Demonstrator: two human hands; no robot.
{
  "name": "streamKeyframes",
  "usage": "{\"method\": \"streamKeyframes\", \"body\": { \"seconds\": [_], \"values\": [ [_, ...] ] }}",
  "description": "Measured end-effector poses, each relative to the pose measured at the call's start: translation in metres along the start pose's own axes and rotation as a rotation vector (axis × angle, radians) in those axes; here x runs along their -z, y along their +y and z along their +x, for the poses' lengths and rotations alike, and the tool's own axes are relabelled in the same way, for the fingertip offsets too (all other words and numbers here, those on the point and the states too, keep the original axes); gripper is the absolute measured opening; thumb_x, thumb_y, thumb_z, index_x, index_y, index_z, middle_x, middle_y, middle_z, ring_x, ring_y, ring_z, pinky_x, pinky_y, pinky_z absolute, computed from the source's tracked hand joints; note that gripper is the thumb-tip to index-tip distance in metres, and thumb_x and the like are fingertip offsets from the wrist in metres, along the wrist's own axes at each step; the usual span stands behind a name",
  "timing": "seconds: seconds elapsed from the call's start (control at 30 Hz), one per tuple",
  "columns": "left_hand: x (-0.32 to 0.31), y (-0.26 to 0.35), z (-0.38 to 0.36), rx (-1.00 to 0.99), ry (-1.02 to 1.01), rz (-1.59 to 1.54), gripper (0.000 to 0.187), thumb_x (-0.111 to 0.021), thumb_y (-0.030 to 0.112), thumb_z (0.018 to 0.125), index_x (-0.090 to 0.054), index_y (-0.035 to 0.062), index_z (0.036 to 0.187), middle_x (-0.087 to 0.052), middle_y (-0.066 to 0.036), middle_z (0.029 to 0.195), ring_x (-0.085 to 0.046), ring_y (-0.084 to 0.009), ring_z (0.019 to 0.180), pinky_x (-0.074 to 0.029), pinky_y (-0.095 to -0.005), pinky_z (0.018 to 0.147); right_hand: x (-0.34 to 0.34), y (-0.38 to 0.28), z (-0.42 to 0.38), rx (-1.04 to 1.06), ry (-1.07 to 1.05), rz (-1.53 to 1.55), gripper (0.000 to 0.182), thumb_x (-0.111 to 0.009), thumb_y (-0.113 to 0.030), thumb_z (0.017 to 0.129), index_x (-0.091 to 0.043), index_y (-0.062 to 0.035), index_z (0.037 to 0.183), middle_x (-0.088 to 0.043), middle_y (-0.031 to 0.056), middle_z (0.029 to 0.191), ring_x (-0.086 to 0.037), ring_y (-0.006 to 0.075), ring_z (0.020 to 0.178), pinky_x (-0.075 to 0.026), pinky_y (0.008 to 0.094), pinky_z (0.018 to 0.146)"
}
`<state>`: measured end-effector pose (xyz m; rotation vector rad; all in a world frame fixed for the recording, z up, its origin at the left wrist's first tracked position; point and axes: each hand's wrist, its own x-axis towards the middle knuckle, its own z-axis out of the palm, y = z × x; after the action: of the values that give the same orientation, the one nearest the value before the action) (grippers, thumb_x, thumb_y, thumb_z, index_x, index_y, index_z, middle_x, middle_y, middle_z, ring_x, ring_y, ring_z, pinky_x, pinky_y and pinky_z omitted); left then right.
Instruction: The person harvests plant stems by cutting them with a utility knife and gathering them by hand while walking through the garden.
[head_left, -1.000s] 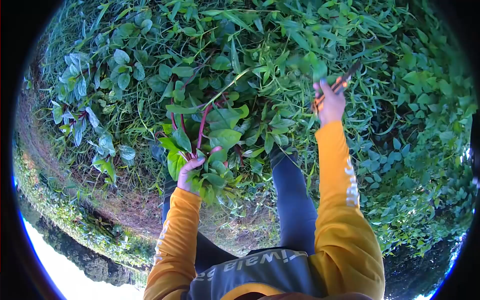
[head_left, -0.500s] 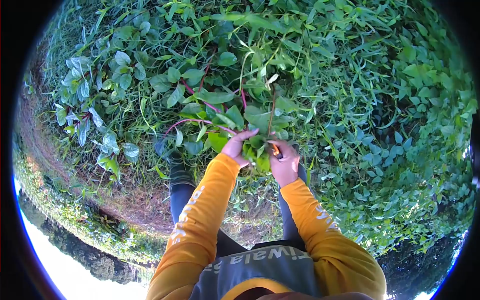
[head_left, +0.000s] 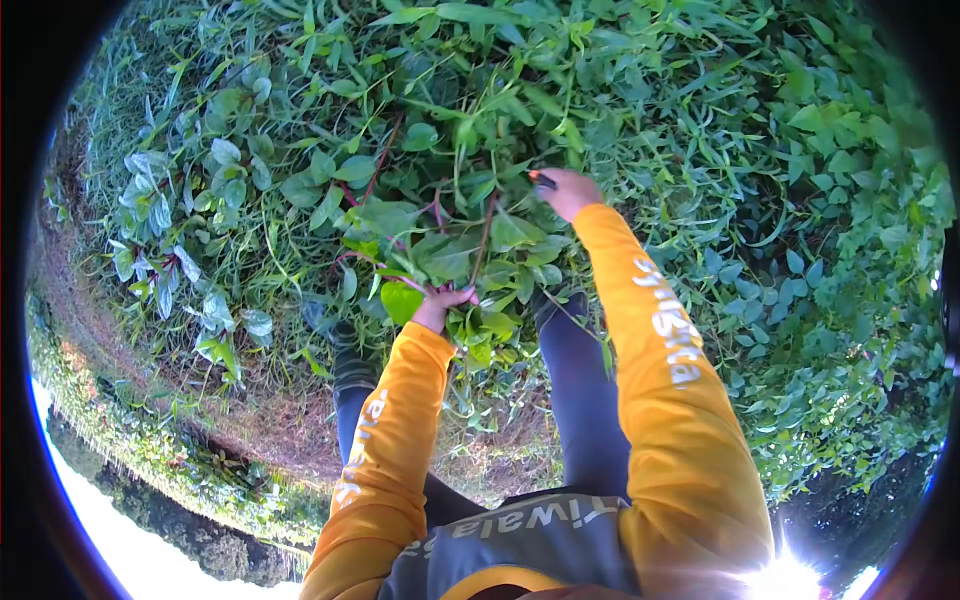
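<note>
Dense green ground cover (head_left: 760, 200) fills the upper and right parts of the frame, with a strip of bare brown soil (head_left: 270, 420) curving along the lower left. Nearest the camera, at bottom centre, the person's orange sleeves and dark trousers run up toward the plants. Just above them, at centre frame, the left hand (head_left: 436, 308) is closed around a bunch of cut leafy stems (head_left: 450, 250), gripping them at the lower ends so that the broad leaves and reddish stalks fan upward from the fist; some leaves also hang below it. Judged by its size, the bunch amounts to a modest handful, so some gathering appears done, while the surrounding growth looks largely unharvested (a great deal remains standing on every side). Farther off, upper centre, the right hand (head_left: 566, 190) is extended into the standing plants and is clenched on a small orange-handled cutting tool (head_left: 541, 180), of which only a short orange and dark tip shows past the fingers; the blade cannot be made out. The right hand sits above and to the right of the bunch, near its upper leaves but apart from the left fist. Whether the tool is on a particular stalk at this moment cannot be told, as foliage covers the spot.
</note>
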<state>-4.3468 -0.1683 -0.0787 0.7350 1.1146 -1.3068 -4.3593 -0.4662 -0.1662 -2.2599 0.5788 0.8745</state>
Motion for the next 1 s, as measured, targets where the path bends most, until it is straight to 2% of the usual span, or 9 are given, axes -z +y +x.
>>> {"method": "streamKeyframes", "body": {
  "seconds": [0.17,0.33,0.47,0.53,0.6,0.63,0.77,0.8,1.0],
  "values": [
    [0.012,0.009,-0.022,0.034,-0.005,0.107,0.006,-0.065,0.007,0.077,-0.061,0.0039,0.078,-0.061,-0.006,0.068,-0.060,-0.0180,0.058,-0.048,-0.0294,0.056,-0.002,-0.012,0.042,0.051,-0.266,-0.181,0.033,-0.059,-0.031,0.081,-0.060,-0.0193,0.111,-0.062,0.0115,0.107,-0.057,0.0323,0.100,-0.046,0.0398,0.087],
    [0.043,0.009,-0.045,0.121,-0.046,0.155,0.010,-0.065,0.012,0.079,-0.062,0.0025,0.078,-0.062,-0.007,0.070,-0.061,-0.0185,0.060,-0.050,-0.0305,0.058,0.026,0.025,0.005,-0.269,-0.272,-0.397,0.030,-0.057,-0.025,0.080,-0.060,-0.0227,0.110,-0.063,0.0096,0.104,-0.059,0.0320,0.096,-0.048,0.0409,0.082],
    [0.041,-0.012,-0.087,0.146,-0.113,0.032,0.014,-0.064,0.015,0.081,-0.063,0.0019,0.081,-0.063,-0.008,0.072,-0.063,-0.0201,0.063,-0.051,-0.0326,0.061,0.037,0.029,-0.086,-0.326,0.159,0.030,0.039,-0.068,-0.034,0.071,-0.062,-0.0122,0.103,-0.062,0.0162,0.103,-0.060,0.0336,0.093,-0.047,0.0415,0.082],
    [0.045,-0.029,-0.106,0.137,-0.178,0.097,0.014,-0.064,0.016,0.081,-0.063,0.0018,0.081,-0.063,-0.009,0.073,-0.063,-0.0205,0.064,-0.051,-0.0327,0.061,0.031,0.011,-0.126,-0.499,0.035,0.312,0.040,-0.071,-0.033,0.072,-0.060,-0.0042,0.097,-0.065,0.0107,0.079,-0.063,0.0281,0.073,-0.051,0.0352,0.067],
    [0.029,-0.039,-0.143,0.144,-0.211,0.116,0.015,-0.064,0.017,0.081,-0.063,0.0018,0.082,-0.064,-0.010,0.074,-0.063,-0.0210,0.066,-0.051,-0.0324,0.062,0.042,-0.048,-0.173,-0.593,-0.154,1.073,0.027,-0.073,-0.020,0.075,-0.058,-0.0069,0.093,-0.061,0.0045,0.075,-0.060,0.0114,0.056,-0.041,0.0216,0.040],
    [0.014,-0.044,-0.169,0.138,-0.190,0.063,0.015,-0.064,0.017,0.081,-0.063,0.0018,0.083,-0.064,-0.010,0.075,-0.063,-0.0212,0.067,-0.051,-0.0321,0.063,0.047,-0.087,-0.193,-0.670,-0.189,1.224,0.033,-0.074,-0.023,0.075,-0.057,-0.0065,0.098,-0.060,0.0039,0.078,-0.060,0.0135,0.057,-0.042,0.0227,0.041],
    [-0.010,-0.069,-0.242,0.043,-0.299,-0.025,0.021,-0.064,0.015,0.082,-0.060,0.0012,0.097,-0.063,-0.008,0.080,-0.062,-0.0211,0.077,-0.049,-0.0342,0.075,0.046,-0.184,-0.248,-0.416,-0.297,1.269,0.028,-0.072,-0.021,0.079,-0.058,-0.0060,0.098,-0.058,-0.0012,0.083,-0.052,0.0067,0.066,-0.044,0.0223,0.062],
    [-0.024,-0.059,-0.259,-0.222,-0.350,0.274,0.024,-0.064,0.014,0.081,-0.058,0.0013,0.101,-0.062,-0.009,0.081,-0.062,-0.0214,0.077,-0.050,-0.0345,0.072,0.055,-0.207,-0.257,-0.356,-0.274,1.271,0.027,-0.072,-0.019,0.078,-0.058,-0.0054,0.097,-0.058,-0.0022,0.082,-0.052,0.0059,0.069,-0.043,0.0219,0.066],
    [-0.061,-0.065,-0.379,-0.517,-0.486,-0.273,0.026,-0.061,0.020,0.083,-0.055,0.0044,0.103,-0.054,-0.002,0.070,-0.055,-0.0166,0.065,-0.047,-0.0410,0.079,0.131,-0.337,-0.289,0.046,-0.335,1.195,0.022,-0.071,-0.015,0.079,-0.058,-0.0065,0.095,-0.056,-0.0046,0.081,-0.052,0.0049,0.074,-0.042,0.0206,0.070]
  ]
}}
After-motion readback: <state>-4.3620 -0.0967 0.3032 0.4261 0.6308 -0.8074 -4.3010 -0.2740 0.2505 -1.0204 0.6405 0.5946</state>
